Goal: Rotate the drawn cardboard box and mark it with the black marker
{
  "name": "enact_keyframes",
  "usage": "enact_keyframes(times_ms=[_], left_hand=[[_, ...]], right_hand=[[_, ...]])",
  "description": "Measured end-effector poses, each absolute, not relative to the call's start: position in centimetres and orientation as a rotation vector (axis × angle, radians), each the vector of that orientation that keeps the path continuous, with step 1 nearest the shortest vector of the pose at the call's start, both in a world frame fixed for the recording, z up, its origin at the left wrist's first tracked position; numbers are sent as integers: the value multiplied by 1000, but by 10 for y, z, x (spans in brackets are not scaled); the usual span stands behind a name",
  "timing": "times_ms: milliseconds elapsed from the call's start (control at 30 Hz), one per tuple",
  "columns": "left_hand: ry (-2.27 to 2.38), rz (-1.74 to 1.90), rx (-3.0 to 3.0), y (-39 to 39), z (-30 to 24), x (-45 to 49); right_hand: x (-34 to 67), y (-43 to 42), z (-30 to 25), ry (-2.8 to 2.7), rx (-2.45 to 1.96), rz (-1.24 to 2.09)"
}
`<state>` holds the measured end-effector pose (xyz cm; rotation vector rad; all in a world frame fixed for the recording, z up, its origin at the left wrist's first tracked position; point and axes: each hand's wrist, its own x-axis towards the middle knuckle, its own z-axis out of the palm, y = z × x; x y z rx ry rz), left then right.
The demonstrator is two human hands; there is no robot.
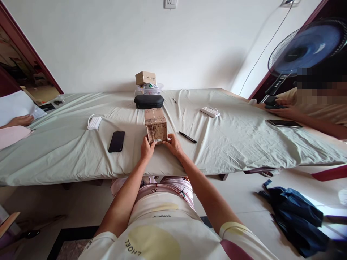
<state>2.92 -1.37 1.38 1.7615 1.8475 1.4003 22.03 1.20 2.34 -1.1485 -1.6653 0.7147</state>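
A brown cardboard box (156, 126) with dark line drawings on it stands on the cloth-covered table in front of me. My left hand (148, 148) grips its near left corner, thumb along the bottom edge. On the opposite corner, my right hand (173, 144) holds the box the same way, fingers round the side. A black marker pen (187, 137) lies just right of the box. To the left, a black smartphone (116, 141) rests on the cloth. Right behind the box sits a black zip case (149, 102).
A clear plastic tub (159, 87) carries a smaller cardboard box (145, 78) near the wall. White power banks lie left (94, 122) and right (210, 112). Another person's arm (306, 117) rests by a tablet (284, 123); a hand (24, 120) shows at far left. A fan (303, 50) stands right.
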Motion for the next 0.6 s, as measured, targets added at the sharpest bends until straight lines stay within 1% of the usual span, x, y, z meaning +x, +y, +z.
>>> enact_keyframes(times_ms=[133,267,500,600], left_hand=[[1918,1340,1748,-16,17,29],[1894,1358,1758,-17,18,29],[1635,1585,1944,-10,11,26],[1553,1620,1971,-6,7,24]], right_hand=[[220,9,25,-1679,-1162,697],[219,7,28,-1677,-1175,698],[221,8,32,-1655,-1213,677],[222,9,30,-1669,-1217,680]])
